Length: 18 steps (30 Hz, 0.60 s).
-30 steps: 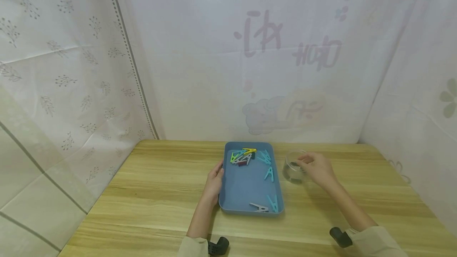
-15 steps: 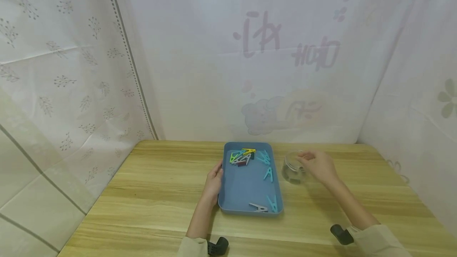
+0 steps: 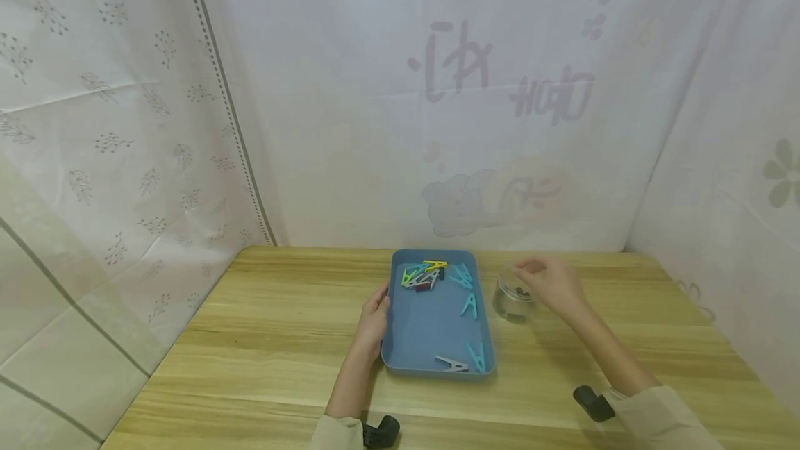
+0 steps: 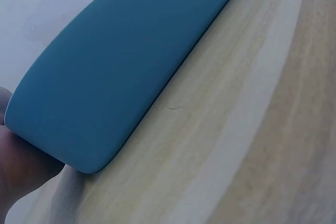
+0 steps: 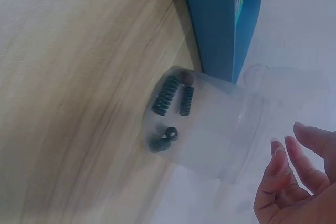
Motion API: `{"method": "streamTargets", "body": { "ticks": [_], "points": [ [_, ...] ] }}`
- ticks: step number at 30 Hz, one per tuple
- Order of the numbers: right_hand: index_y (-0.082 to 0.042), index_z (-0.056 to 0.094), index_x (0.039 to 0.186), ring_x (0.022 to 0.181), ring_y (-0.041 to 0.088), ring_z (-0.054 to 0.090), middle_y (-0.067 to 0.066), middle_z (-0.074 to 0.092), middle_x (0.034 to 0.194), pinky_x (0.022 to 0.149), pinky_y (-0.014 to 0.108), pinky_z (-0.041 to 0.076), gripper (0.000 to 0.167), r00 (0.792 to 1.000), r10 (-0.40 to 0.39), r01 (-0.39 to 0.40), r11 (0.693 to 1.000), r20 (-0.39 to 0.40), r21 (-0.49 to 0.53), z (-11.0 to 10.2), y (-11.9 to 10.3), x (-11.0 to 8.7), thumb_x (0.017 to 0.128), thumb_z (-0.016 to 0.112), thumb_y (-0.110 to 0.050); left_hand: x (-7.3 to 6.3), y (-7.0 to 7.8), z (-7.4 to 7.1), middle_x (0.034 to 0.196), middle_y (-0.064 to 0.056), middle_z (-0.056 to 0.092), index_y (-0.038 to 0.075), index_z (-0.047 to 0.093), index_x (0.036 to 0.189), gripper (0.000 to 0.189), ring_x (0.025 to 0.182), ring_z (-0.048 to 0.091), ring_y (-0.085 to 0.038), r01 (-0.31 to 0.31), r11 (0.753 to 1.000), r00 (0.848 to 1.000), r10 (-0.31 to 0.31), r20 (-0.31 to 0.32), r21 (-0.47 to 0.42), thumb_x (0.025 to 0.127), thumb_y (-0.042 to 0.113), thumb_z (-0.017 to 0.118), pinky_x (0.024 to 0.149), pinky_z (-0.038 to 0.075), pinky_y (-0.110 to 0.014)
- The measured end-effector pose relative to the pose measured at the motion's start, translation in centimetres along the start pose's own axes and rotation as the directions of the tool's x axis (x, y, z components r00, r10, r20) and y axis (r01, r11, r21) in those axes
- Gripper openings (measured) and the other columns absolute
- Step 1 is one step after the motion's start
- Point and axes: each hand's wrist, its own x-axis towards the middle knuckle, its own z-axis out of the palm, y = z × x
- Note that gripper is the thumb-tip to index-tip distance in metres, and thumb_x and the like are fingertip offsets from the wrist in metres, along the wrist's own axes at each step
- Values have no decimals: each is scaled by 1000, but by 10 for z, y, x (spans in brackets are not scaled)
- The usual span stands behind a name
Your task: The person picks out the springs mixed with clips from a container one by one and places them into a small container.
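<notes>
My left hand (image 3: 373,321) grips the left side of a blue tray (image 3: 431,328), its thumb at the rim. Up close in the left wrist view, the tray's outer wall (image 4: 105,72) hides most of that hand. Clothespins lie in the tray: several blue ones (image 3: 470,305), a yellow one (image 3: 435,265), a green one and grey ones (image 3: 453,364). Right of the tray stands a clear jar (image 5: 215,124) with several dark coil springs (image 5: 166,96) at its bottom. Just above the jar's mouth is my right hand (image 3: 555,290), thumb and fingers apart, holding nothing.
A wood-grain table (image 3: 275,339) carries the tray and jar, which stand close together. Small dark and dark red pieces (image 3: 423,286) lie among the clothespins at the tray's far end. Pale printed cloth (image 3: 350,158) hangs behind the table and along both sides.
My right hand has shifted slightly at the jar's mouth, and its fingertips have risen a little from the rim. My left hand and the tray stay in place.
</notes>
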Motion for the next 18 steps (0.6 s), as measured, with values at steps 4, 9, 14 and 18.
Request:
{"method": "streamTargets", "body": {
  "ticks": [4,9,14,18],
  "points": [
    [4,73,115,106,47,68,26,75,110,88,62,57,31,1000,10,-10,1000,7,2,0,-8,-1,104,68,-24,-2,0,-1,170,-27,26,-5,31,162,49,160,15,-47,5,1000,1000,-5,3,2,115,9,32,131,16,-60],
    [4,72,117,110,49,67,26,74,111,92,65,56,31,1000,22,-22,1000,17,19,1,-19,-3,104,67,-23,-4,0,-2,171,-27,25,-5,31,162,49,160,14,-47,9,1000,1000,-9,9,1,115,9,32,131,14,-60],
    [5,72,117,107,47,67,25,74,109,89,62,58,31,1000,8,-8,1000,22,24,1,-27,0,104,67,-24,-5,0,-2,170,-27,26,-5,31,162,49,160,15,-47,3,1000,1000,-3,10,-5,115,9,32,131,15,-60],
    [5,72,116,106,46,68,24,75,107,88,60,59,30,1000,-10,9,1000,25,29,3,-33,3,104,68,-22,-5,0,-2,170,-27,26,-6,30,162,49,160,15,-47,0,1000,1000,0,9,-6,115,8,32,131,16,-60]
  ]
}}
